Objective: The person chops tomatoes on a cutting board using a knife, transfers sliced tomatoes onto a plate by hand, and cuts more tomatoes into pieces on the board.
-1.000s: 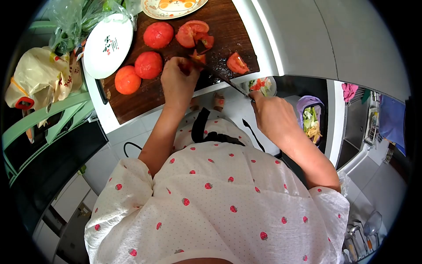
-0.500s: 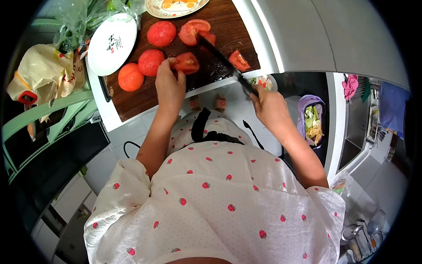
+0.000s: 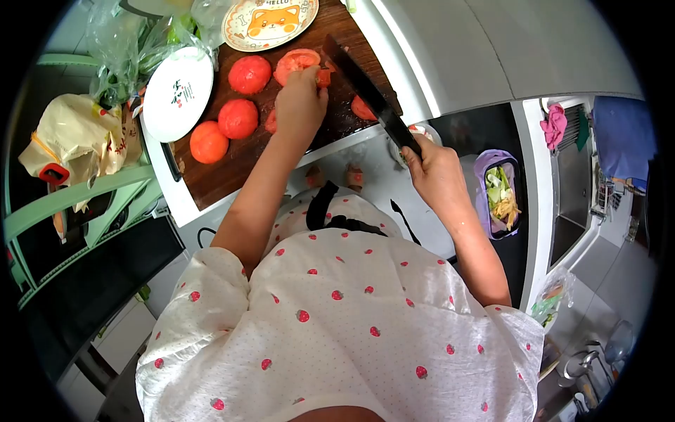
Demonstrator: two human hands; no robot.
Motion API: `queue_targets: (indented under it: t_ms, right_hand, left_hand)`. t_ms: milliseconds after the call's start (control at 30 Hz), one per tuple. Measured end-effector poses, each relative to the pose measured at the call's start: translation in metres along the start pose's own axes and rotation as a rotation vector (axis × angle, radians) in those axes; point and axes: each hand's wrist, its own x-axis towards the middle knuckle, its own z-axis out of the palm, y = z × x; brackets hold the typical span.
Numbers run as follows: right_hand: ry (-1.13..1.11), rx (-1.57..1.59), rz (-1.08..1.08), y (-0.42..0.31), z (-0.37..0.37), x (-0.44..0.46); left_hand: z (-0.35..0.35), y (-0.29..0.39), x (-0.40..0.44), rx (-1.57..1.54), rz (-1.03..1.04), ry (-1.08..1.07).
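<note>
Hands at the cutting board, viewed from the head camera I monitor remotely; 12 o'clock is the top of the view. My left hand (image 3: 299,105) reaches over a dark brown wooden cutting board (image 3: 218,179); its grip is nearly closed, the fingertips pinching a small red cut tomato piece (image 3: 323,78). I cannot tell whether that piece is lifted clear of the wood. At 12 o'clock from this hand, just beside the piece, lies a larger pale-red cut tomato portion (image 3: 294,62). My right hand (image 3: 439,172) has its grip wrapped firmly around the handle of a long dark-bladed knife (image 3: 365,88), which points towards 11 o'clock, its tip over the board. A red tomato wedge (image 3: 362,108) lies at 3 o'clock from my left hand, beside the blade.

Three round, peeled red tomatoes (image 3: 238,118) rest at 8, 9 and 10 o'clock from the same hand. Beyond them, at 9 o'clock, is a white oval plate (image 3: 179,91); at 11 o'clock, a round cream plate with an orange animal face (image 3: 273,22). The board lies on a white desk (image 3: 416,98).
</note>
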Motion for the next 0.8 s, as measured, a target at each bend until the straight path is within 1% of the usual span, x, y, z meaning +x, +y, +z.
queue_targets:
  t_ms: [100, 233, 333, 433, 533, 633, 733, 800]
  right_hand:
    - [0.016, -0.007, -0.005, 0.0, 0.001, -0.002]
    - [0.013, 0.009, 0.016, -0.002, -0.001, -0.004]
    - [0.027, 0.064, 0.03, 0.0, -0.002, -0.005]
    - [0.012, 0.169, 0.074, 0.002, -0.005, -0.005]
    - [-0.082, 0.321, 0.147, 0.007, -0.01, -0.004]
    - [-0.19, 0.49, 0.215, 0.003, -0.018, -0.001]
    - [-0.28, 0.579, 0.267, -0.001, -0.023, 0.002]
    - [-0.262, 0.564, 0.246, 0.002, -0.021, 0.004]
  left_hand:
    - [0.003, 0.016, 0.001, 0.206, -0.021, -0.059]
    - [0.021, 0.011, 0.017, 0.304, -0.047, -0.075]
    - [0.018, 0.002, 0.016, 0.146, 0.018, -0.068]
    - [0.008, -0.006, 0.004, -0.295, -0.072, -0.066]
    - [-0.005, -0.011, 0.008, -1.476, -0.639, -0.174]
    - [-0.004, -0.014, 0.013, -1.793, -0.568, -0.154]
    - [-0.012, -0.002, 0.017, -2.028, -0.606, -0.187]
    - [-0.007, -0.008, 0.018, -1.896, -0.667, -0.127]
